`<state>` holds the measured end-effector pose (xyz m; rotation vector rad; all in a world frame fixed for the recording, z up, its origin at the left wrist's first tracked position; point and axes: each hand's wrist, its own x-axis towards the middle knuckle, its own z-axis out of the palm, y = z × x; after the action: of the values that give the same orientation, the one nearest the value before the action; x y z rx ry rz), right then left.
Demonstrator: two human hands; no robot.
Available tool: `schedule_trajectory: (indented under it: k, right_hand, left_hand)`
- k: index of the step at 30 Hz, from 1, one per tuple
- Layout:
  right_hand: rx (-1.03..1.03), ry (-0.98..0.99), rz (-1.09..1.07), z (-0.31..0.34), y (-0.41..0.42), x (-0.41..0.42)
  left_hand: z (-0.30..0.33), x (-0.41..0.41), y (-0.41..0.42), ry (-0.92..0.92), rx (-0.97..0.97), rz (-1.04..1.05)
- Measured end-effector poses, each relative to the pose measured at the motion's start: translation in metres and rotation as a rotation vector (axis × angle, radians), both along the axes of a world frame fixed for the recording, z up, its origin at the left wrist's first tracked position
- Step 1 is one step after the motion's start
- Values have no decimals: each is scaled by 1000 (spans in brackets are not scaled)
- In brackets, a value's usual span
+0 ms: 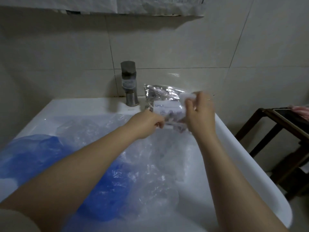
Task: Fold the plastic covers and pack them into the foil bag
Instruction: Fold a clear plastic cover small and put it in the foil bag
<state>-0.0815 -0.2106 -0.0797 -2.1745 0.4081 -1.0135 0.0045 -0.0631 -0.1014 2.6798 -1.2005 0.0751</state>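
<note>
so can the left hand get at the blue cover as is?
Probably not yet: the left hand pinches the foil bag. Once it lets go, the blue cover lies uncovered in the sink, just below the left arm.

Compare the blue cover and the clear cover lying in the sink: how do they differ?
The blue cover is tinted and hides the sink beneath it; the clear cover is see-through, showing white through its creases. The blue cover lies at the near left, reaching the sink's front edge; the clear cover spreads across the middle and right, toward the tap. Both are crumpled, unfolded thin plastic, and neither hand touches them.
</note>
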Motion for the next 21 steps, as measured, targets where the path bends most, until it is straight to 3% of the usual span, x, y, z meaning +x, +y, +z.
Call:
schedule_trajectory:
  k: [3,6,10,13,17,21]
  right_hand:
    - [144,188,-101,-16,-21,8]
    - [171,404,-3,-42,-30,12]
    - [2,480,59,-56,-28,16]
    - [-129,518,128,-58,-25,21]
    - [-130,553,190,-58,-23,22]
    - [-99,462,149,-41,-16,17]
  left_hand:
    - [-4,-3,5,98,92,-27]
    - [1,-7,5,281,-81,-2]
    - [18,4,-11,-31,-356,118]
    - [29,23,-26,-207,-199,62]
    - [33,42,-47,-174,89,68]
    - [28,32,-42,-206,16,78]
